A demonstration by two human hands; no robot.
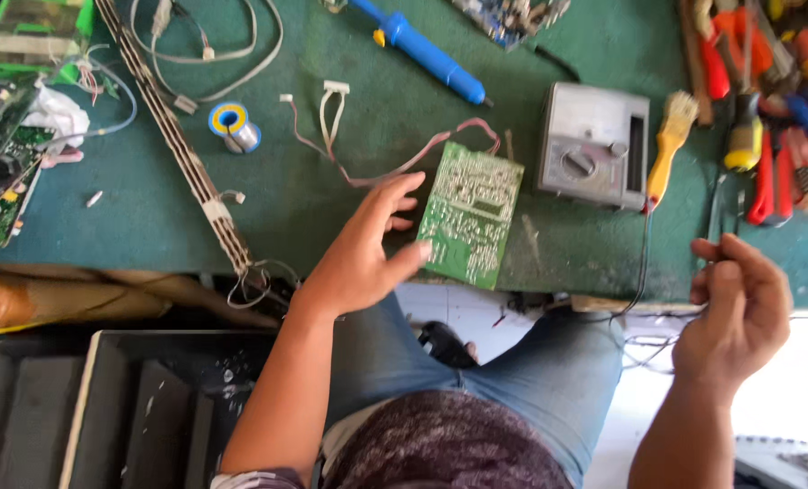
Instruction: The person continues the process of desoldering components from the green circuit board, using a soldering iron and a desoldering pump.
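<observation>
Left hand [360,249]: fingers spread, loose, grasping nothing; fingertips touching left edge of board [470,215]. Board: green, solder side up, lying at near edge of green bench [331,181], slightly tilted. Right hand [737,308]: raised off bench at right, fingers curled inward; thin wire runs past it, grasp cannot be told. Meter [594,145] just right of board; yellow brush [668,145] beside meter. Blue soldering iron [422,50] far of board. Solder spool [233,125] far left. Red-handled tools [766,81] far right.
</observation>
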